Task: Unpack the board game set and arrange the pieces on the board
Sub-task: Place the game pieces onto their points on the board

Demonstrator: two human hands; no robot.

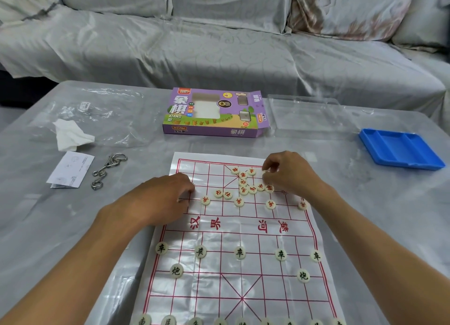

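The right hand (287,176) pinches a red piece (265,174) (barely visible), the unsorted cluster (248,184) touching at nine o'clock; left hand (165,195) presses the board (233,288).

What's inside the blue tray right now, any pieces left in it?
The blue tray shows three long compartments, and no pieces are visible in them. Its near wall hides a thin strip of the floor along that edge, so that strip cannot be checked.

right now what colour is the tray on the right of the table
Bright blue; the compartmented tray shows clearly in the head view, at the table's right edge.
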